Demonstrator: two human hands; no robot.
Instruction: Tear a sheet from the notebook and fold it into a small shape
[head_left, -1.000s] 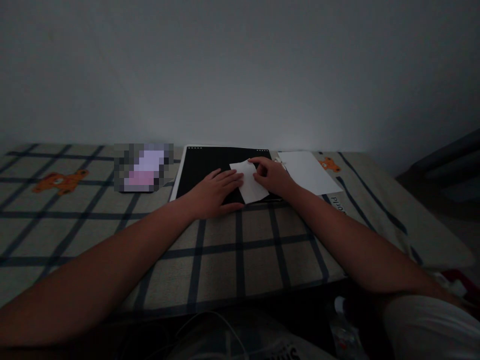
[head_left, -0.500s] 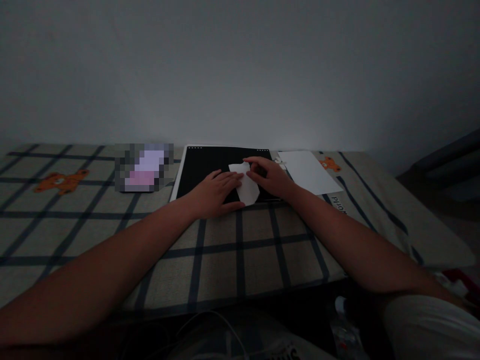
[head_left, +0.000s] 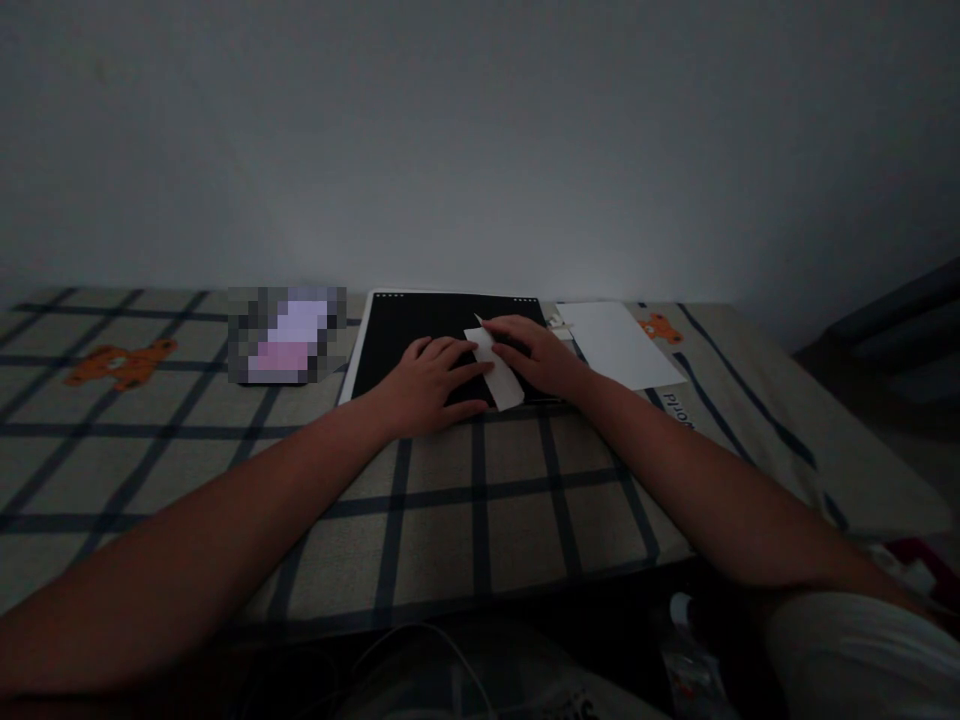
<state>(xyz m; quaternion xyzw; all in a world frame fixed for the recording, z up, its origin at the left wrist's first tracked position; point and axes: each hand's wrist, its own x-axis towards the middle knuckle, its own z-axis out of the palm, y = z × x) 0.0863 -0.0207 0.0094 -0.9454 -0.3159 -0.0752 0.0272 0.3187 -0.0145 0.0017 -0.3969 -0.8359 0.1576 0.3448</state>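
A small white paper (head_left: 498,372) lies folded into a narrow strip on a black mat with a white border (head_left: 405,330). My left hand (head_left: 431,380) rests flat on the mat, fingers stretched out and pressing the paper's left edge. My right hand (head_left: 536,352) lies over the paper's right side, its fingertips pressing the top corner of the fold. Both forearms reach in from the bottom of the view.
The mat sits on a checked cloth with orange bear prints (head_left: 124,362). A white sheet (head_left: 619,343) lies right of the mat. A blurred pink and white object (head_left: 287,334) sits left of it. A grey wall stands behind.
My right hand has folded the paper's right part leftward over itself. The paper went from a broad shape to a narrow strip. My left hand stayed put.
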